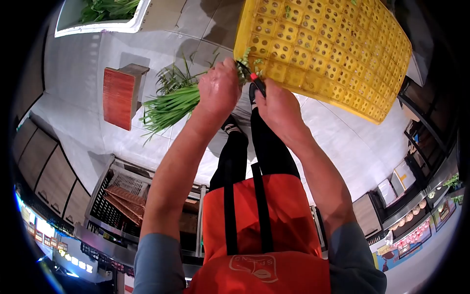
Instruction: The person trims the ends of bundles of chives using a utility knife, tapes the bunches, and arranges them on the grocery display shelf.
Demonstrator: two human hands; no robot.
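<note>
My left hand (pixel 220 87) is closed around a bunch of chives (pixel 171 109), long thin green stalks that fan out to the left. Small pale green tips (pixel 246 58) stick out past the fist on the right. In my closed right hand (pixel 283 107) is a small cutting tool (pixel 257 84) with a black and red handle. Its dark narrow end points up-left at the tips beside my left fist. I cannot tell whether it is a knife or scissors, or whether it touches the stalks.
A large yellow perforated crate (pixel 318 54) stands just beyond my right hand, with green bits on it. A low stool with a red top (pixel 116 98) is on the tiled floor (pixel 73 127) at left. Leafy greens fill a white box (pixel 139 19) at upper left. Behind me is a black crate (pixel 110 208).
</note>
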